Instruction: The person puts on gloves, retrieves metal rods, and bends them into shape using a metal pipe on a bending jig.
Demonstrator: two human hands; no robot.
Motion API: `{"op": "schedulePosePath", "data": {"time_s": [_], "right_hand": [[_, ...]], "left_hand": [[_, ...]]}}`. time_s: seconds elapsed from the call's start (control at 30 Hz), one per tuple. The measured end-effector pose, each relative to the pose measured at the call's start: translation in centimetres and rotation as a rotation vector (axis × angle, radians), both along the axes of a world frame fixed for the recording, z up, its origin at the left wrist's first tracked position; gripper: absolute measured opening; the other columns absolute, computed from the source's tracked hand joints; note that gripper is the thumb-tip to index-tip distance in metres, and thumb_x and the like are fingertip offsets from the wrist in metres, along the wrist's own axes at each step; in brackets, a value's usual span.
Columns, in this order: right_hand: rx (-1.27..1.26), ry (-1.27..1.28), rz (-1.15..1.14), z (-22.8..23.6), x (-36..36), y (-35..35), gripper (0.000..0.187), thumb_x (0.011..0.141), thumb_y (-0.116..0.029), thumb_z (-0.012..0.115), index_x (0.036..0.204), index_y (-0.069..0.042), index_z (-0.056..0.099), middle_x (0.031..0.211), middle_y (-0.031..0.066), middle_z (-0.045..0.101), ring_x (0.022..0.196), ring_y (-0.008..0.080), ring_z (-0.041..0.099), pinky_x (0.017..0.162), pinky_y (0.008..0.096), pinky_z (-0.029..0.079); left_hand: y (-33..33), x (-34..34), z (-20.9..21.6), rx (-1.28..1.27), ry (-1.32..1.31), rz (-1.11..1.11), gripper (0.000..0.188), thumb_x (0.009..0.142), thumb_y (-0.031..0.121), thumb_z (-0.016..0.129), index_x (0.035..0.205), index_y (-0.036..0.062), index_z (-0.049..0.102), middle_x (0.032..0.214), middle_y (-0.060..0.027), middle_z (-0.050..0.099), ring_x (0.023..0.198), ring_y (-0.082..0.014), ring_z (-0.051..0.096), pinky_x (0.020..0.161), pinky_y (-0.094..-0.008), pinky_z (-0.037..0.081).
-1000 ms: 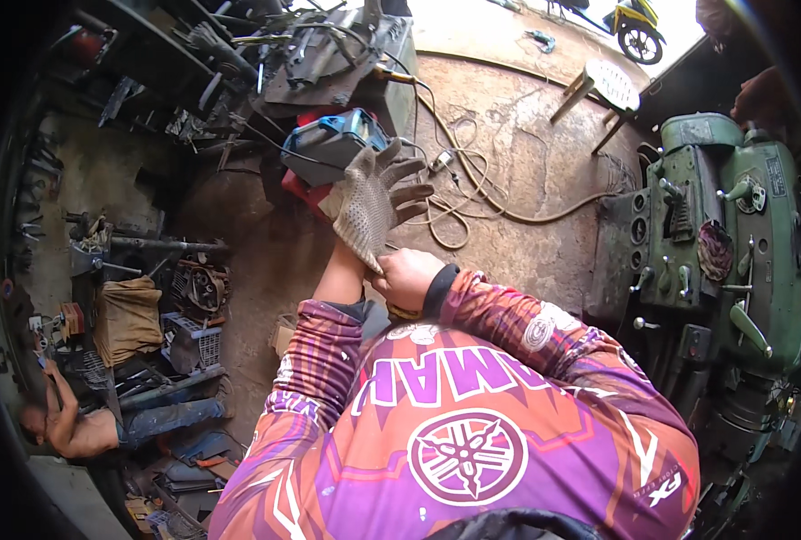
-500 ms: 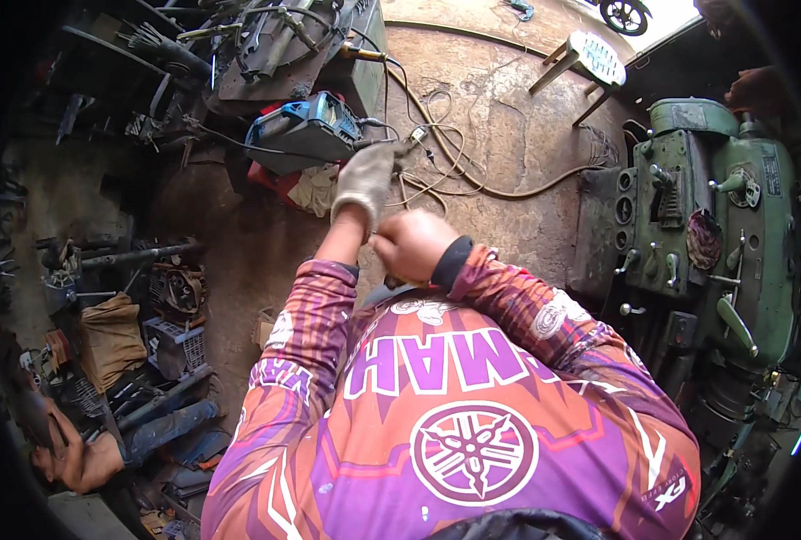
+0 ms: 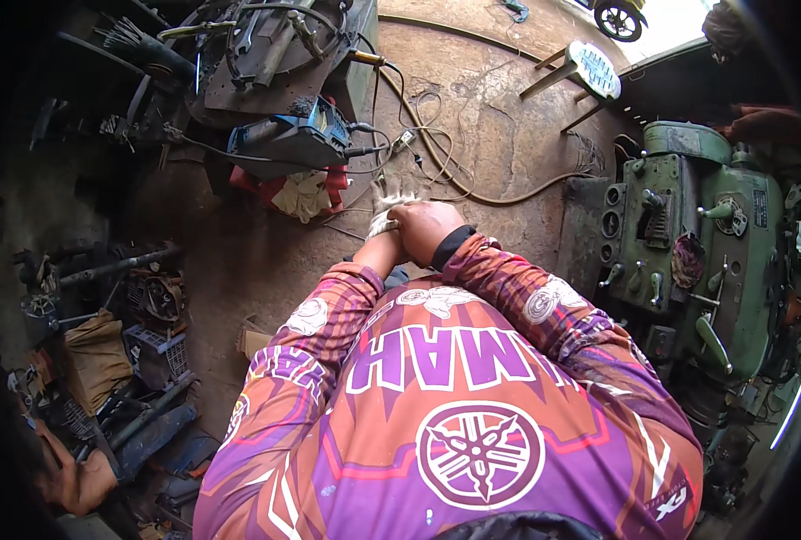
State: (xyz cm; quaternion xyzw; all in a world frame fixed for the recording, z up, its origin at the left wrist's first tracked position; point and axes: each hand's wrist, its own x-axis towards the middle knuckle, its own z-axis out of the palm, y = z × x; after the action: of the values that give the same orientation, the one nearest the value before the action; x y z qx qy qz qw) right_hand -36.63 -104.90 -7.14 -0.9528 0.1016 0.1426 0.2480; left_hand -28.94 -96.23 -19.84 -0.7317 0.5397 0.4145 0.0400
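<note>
My left hand (image 3: pixel 390 196) reaches forward in front of my chest, its fingers stretched out and somewhat blurred against the floor. A whitish work glove (image 3: pixel 383 221) with greyish fingers covers it, bunched near the wrist. My bare right hand (image 3: pixel 429 225) crosses over from the right and pinches the glove at its cuff, touching the left wrist. Its fingertips are partly hidden behind the hand's own back and the fabric.
Ahead on the left, a blue portable machine (image 3: pixel 294 139) stands by a metal bench (image 3: pixel 328 67). Cables (image 3: pixel 459 184) curl over the brown floor. A green lathe-like machine (image 3: pixel 657 216) is at right, a stool (image 3: pixel 592 70) beyond. Another person (image 3: pixel 90 481) is at lower left among parts.
My right hand has moved from the left wrist up onto the glove. The glove now looks bunched, and both hands sit closer together. The view has shifted slightly.
</note>
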Motion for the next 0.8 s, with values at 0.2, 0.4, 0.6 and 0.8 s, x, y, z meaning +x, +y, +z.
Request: {"op": "schedulePosePath", "data": {"time_s": [0.2, 0.4, 0.6, 0.8], "right_hand": [[0.214, 0.069, -0.117, -3.1, 1.8, -2.4, 0.028, 0.089, -0.016, 0.058, 0.116, -0.007, 0.062, 0.096, 0.016, 0.072, 0.088, 0.03, 0.071, 0.074, 0.041, 0.053], [0.644, 0.175, 0.034, -5.1, 2.8, -7.4, 0.043, 0.093, -0.037, 0.069, 0.115, -0.002, 0.059, 0.093, 0.0119, 0.069, 0.086, 0.0192, 0.065, 0.077, 0.0345, 0.051], [0.154, -0.097, 0.065, -3.3, 3.0, -12.6, 0.038, 0.084, -0.026, 0.066, 0.114, -0.003, 0.063, 0.098, 0.0219, 0.071, 0.096, 0.0396, 0.068, 0.081, 0.0477, 0.055], [0.081, 0.06, 0.547, 0.8, 3.2, -14.2, 0.026, 0.089, -0.025, 0.057, 0.095, -0.005, 0.072, 0.091, 0.0217, 0.072, 0.09, 0.0381, 0.071, 0.077, 0.048, 0.057]], "left_hand": [[-1.4, 1.6, -0.6, -0.007, -0.034, 0.077, 0.037, 0.091, 0.039, 0.057, 0.115, 0.0151, 0.071, 0.125, -0.0108, 0.069, 0.11, -0.0313, 0.067, 0.094, -0.043, 0.053], [-3.2, 2.4, -1.5, -0.006, -0.161, 0.234, 0.038, 0.09, 0.04, 0.058, 0.115, 0.0144, 0.071, 0.125, -0.0106, 0.069, 0.11, -0.0318, 0.068, 0.093, -0.0444, 0.053], [-7.9, 2.8, 0.7, 0.116, -0.188, 0.708, 0.047, 0.09, 0.048, 0.053, 0.114, 0.0115, 0.072, 0.126, -0.0133, 0.068, 0.115, -0.0337, 0.065, 0.094, -0.0461, 0.053], [-7.9, 1.9, 0.1, 0.19, -0.265, 0.713, 0.041, 0.091, 0.041, 0.059, 0.108, 0.0075, 0.075, 0.12, -0.0184, 0.07, 0.117, -0.0324, 0.065, 0.098, -0.044, 0.052]]}}
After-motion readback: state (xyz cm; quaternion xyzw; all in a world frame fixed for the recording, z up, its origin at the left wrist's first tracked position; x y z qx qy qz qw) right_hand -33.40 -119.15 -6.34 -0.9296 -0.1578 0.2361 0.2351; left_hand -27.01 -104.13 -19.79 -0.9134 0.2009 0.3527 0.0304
